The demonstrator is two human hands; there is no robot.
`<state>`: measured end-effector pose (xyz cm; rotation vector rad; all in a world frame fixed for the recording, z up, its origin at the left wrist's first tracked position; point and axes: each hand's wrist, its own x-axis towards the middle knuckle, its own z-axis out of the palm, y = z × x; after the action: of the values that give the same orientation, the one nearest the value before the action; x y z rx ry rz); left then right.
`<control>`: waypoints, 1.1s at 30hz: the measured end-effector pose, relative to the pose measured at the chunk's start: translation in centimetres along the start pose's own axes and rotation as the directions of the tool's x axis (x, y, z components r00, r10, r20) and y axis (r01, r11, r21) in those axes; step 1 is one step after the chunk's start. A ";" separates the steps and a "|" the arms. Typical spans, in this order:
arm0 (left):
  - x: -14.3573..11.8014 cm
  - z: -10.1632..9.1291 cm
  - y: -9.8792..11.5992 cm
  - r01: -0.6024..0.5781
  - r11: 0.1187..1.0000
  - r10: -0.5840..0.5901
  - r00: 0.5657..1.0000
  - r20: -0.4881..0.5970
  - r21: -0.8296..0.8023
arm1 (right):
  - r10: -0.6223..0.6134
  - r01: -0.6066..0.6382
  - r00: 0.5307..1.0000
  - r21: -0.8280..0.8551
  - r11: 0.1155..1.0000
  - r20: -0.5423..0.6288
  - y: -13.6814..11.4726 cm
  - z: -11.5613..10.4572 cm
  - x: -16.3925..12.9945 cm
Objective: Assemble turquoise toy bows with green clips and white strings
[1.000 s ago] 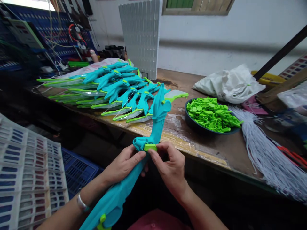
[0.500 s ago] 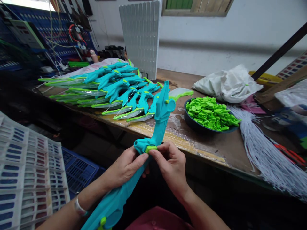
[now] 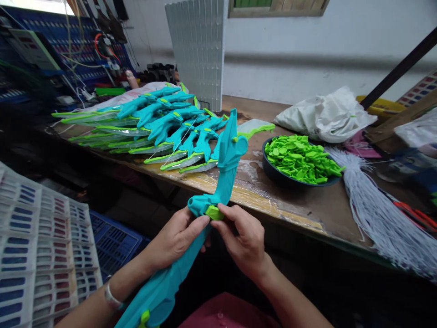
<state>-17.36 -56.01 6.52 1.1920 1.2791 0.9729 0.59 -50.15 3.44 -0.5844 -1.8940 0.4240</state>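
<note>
Green piece [image 3: 214,212] held at the bend of a teal bow [image 3: 186,262]

The green piece sits against the bow's middle, just beside a round-ended socket; whether it is fully seated cannot be told. The right hand [image 3: 245,233] has its grip closed on it, pinching between thumb and fingers. The left hand [image 3: 175,238] has its grip closed around the bow below the bend, its thumb tip close to the green piece. The bow slants from the lower left, in front of the counter [image 3: 317,207], and its upper end rises across the counter's edge. Behind it, similar teal-and-green bows [image 3: 167,122] lie overlapping in rows. To the right, a dark bowl [image 3: 278,175] holds a heap of loose green pieces [image 3: 300,157], with a bundle of pale cords [image 3: 378,218] near it and a white sack [image 3: 327,114] behind. At lower left, a white crate [image 3: 36,237] stands near a blue crate [image 3: 112,241].
</note>
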 end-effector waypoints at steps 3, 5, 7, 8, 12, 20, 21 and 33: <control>0.0 0.0 0.0 0.007 1.000 -0.007 1.000 0.006 -0.010 | 0.020 -0.019 1.000 0.029 0.999 -0.009 0.1 0.2 -0.2; -0.1 -0.1 0.0 0.011 1.000 -0.011 1.000 0.008 -0.001 | -0.005 0.006 1.000 0.028 1.000 -0.004 0.2 0.3 -0.2; -0.1 -0.1 0.1 0.012 1.000 -0.012 1.000 0.013 0.007 | -0.031 0.031 0.999 0.035 0.999 -0.007 0.4 0.3 -0.3; 0.0 -0.1 0.1 0.007 1.000 -0.008 1.000 0.016 0.007 | -0.038 0.039 0.999 0.041 0.998 -0.012 0.4 0.3 -0.3; 0.1 -0.1 0.3 -0.027 1.000 0.027 0.999 0.022 -0.006 | -0.006 0.009 0.999 0.064 0.998 -0.046 0.5 0.3 -0.3; 0.0 0.0 0.2 -0.014 1.000 0.015 1.000 0.027 -0.018 | -0.082 0.081 0.997 0.039 0.996 0.013 1.1 0.1 -0.2; 0.0 0.0 0.2 -0.022 0.999 0.023 0.999 0.031 -0.024 | -0.097 0.097 0.995 0.028 0.995 0.023 1.1 0.0 -0.1; 0.5 -0.3 0.4 -0.067 0.994 0.067 0.998 0.009 0.090 | 0.021 -0.021 1.000 -0.016 1.000 0.021 0.0 -0.8 0.4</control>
<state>-17.54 -55.47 6.85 1.3141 1.2966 0.9674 1.20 -49.92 4.07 -0.6131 -1.9143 0.4307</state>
